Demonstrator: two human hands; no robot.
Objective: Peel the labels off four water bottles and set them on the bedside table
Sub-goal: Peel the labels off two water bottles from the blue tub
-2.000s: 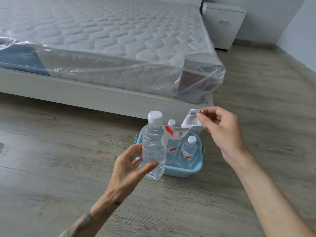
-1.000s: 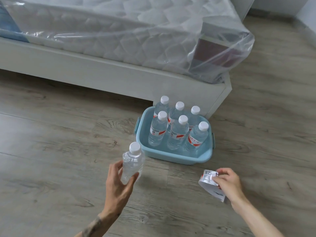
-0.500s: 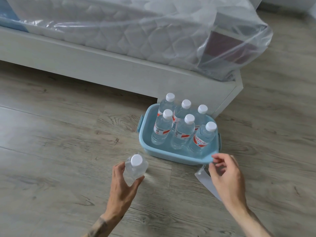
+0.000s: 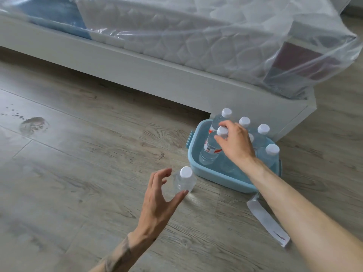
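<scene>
My left hand (image 4: 157, 195) is low over the wood floor (image 4: 82, 173). Its fingers are spread wide and bent a little, like a cup. In front of them stands the bare bottle (image 4: 184, 182). It is clear, has a white cap and has no label on it. It stands upright on the floor, just beside the near left corner of the blue tub (image 4: 214, 176). My thumb tip is right at the side of this bottle, but I cannot tell if it touches. My other fingers are apart from it.

My right hand (image 4: 236, 147) reaches into the tub. Its fingers are curled round the white cap and neck of a labelled bottle (image 4: 210, 149). That bottle has a red and white label. It is inside the tub at the left side, and it leans a bit. The other bottles (image 4: 272, 152) stand in the tub behind and beside my hand, all with white caps. One of them is partly hidden by my hand.

The peeled label (image 4: 267, 218) lies flat on the floor, near the front right corner of the tub and just beside my right arm.

The tub sits by the corner of the white bed frame (image 4: 149, 75). On the frame is a mattress (image 4: 196, 36) wrapped in clear plastic. Far to the left there is a dark mark (image 4: 33, 124) on the floor.
</scene>
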